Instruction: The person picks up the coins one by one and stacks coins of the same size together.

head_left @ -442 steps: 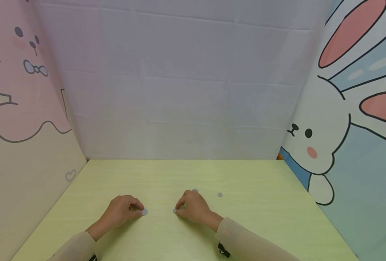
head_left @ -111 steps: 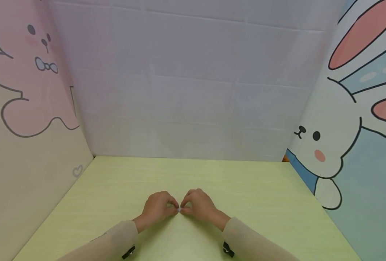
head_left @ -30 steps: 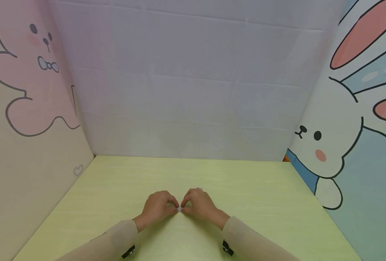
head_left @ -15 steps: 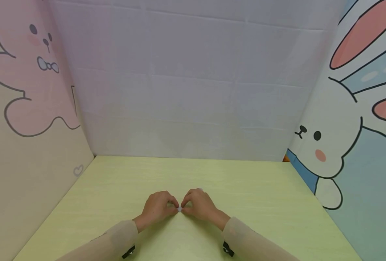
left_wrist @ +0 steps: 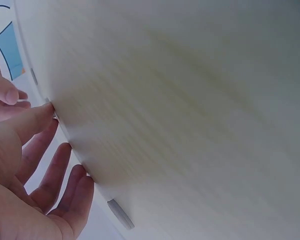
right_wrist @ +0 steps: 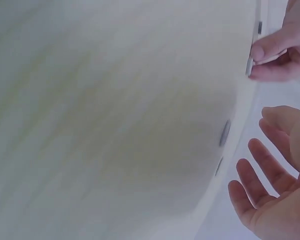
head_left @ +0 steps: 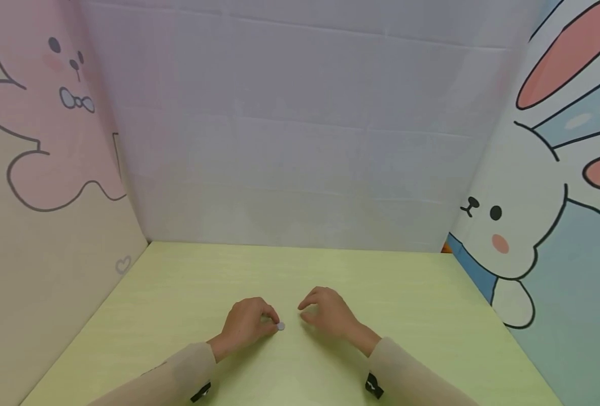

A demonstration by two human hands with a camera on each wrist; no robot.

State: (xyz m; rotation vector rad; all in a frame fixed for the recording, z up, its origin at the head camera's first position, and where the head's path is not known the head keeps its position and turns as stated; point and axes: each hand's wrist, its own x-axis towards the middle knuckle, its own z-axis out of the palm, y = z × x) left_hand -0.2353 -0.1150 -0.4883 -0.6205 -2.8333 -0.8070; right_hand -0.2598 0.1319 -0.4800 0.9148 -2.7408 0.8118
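Yellow-green table (head_left: 203, 270) lies beneath grey disc (head_left: 281, 326); we note left hand (head_left: 246, 320) pinching disc by rim, apparently steadying it; right hand (head_left: 331, 314), loosely spread, holds nothing.

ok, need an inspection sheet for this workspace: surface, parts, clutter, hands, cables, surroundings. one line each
Surface: pale yellow-green table, faintly streaked.
Job's things: small grey disc at the left fingertips; further thin grey pieces near the table edge in the right wrist view.
Clutter: nothing seen.
Hands: left hand pinches the disc; right hand holds nothing, thumb and fingers apart.
Cables: nothing seen.
Surroundings: creased white backdrop behind; pink cartoon animal on the left side, white rabbit on the right.
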